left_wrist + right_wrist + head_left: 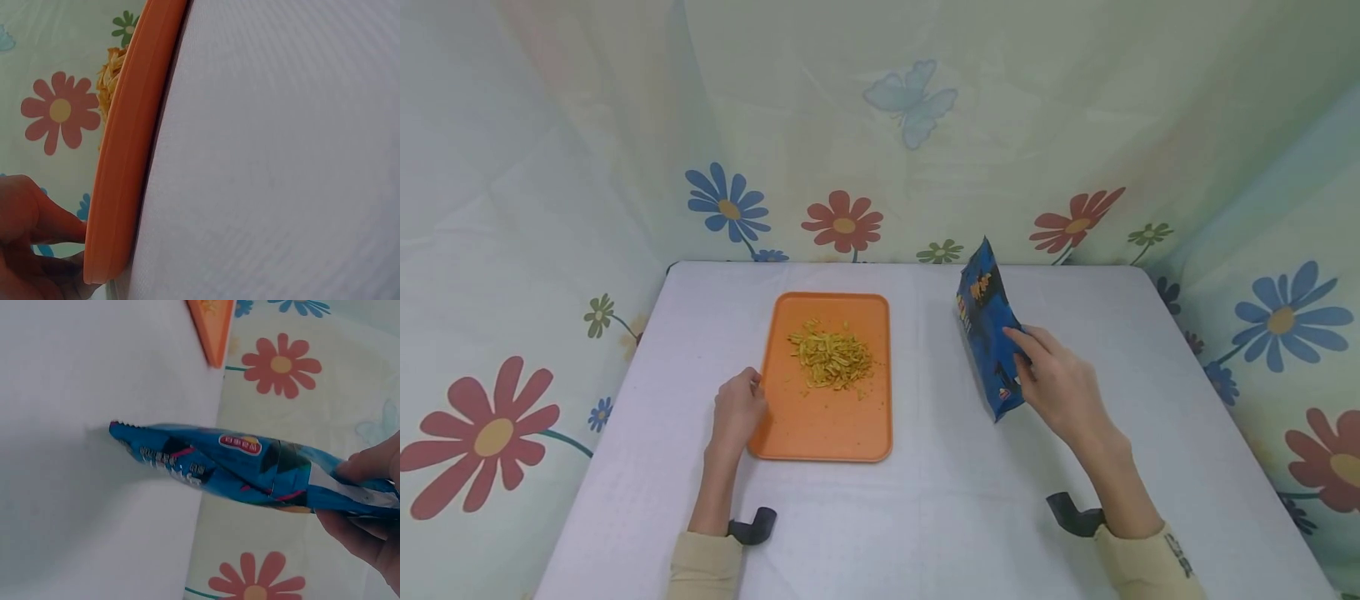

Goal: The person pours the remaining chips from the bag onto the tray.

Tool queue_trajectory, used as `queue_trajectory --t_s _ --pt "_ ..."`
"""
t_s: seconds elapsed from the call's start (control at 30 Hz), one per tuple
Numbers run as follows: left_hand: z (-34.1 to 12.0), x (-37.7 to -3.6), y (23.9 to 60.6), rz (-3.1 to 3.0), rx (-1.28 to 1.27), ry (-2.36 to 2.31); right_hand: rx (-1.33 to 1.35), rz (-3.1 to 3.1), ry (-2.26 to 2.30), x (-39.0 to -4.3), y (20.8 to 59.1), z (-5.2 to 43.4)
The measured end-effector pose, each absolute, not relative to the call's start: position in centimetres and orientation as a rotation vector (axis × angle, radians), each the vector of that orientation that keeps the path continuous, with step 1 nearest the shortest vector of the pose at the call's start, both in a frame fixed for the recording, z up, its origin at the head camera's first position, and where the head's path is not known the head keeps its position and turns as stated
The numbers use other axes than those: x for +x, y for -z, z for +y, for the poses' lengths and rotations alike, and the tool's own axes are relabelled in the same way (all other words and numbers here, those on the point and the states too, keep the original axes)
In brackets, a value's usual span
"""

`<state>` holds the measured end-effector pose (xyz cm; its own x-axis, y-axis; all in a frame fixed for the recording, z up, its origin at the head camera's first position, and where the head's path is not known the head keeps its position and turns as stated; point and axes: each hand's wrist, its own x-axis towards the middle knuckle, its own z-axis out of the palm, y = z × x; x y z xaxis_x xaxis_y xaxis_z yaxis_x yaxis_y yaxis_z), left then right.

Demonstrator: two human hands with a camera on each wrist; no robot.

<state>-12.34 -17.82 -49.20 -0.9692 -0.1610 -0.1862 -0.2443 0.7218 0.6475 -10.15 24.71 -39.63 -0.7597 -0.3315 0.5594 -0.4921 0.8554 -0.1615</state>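
While both forearms lay over the table [925,517], each hand was occupied with a separate thing. Left hand [739,410]: fingers curled, thumb and fingertips pressed against the left edge of the orange tray [827,417], near its front corner. The left wrist view confirmed contact, with a fingertip [59,228] against the raised rim of the tray [125,156]; whether the hand truly gripped the rim or only rested against it could not be told for certain, but the fingers were bent round the edge.

Right hand [1056,379]: closed on the blue snack bag [988,333], fingers across its near face and the thumb on the other side, per the right wrist view, where the bag [250,465] was pinched at one end by the fingers [369,465]. Bag stood upright on the table, to the right of the tray and well apart from it, the bottom end touching the table surface. Bag looked flattened and slack, dark blue with orange and red printing and a serrated seal edge.

Tray flat on the table, left of centre. Pile of yellow snack pieces [830,358] heaped on its far half, a few crumbs scattered round the heap.

Flowered cloth [880,125] hung behind and beside the table.
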Motion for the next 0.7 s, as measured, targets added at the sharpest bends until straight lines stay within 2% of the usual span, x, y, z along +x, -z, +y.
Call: queue_trajectory --t_s 0.3,0.7 --pt "-17.9 -12.4 49.4 2.795 -0.324 -1.087 0.579 -2.487 -0.288 -10.7 40.3 24.9" --pt "-17.9 -12.4 49.4 2.791 -0.327 -1.094 0.878 -2.655 -0.468 -11.8 41.5 23.2"
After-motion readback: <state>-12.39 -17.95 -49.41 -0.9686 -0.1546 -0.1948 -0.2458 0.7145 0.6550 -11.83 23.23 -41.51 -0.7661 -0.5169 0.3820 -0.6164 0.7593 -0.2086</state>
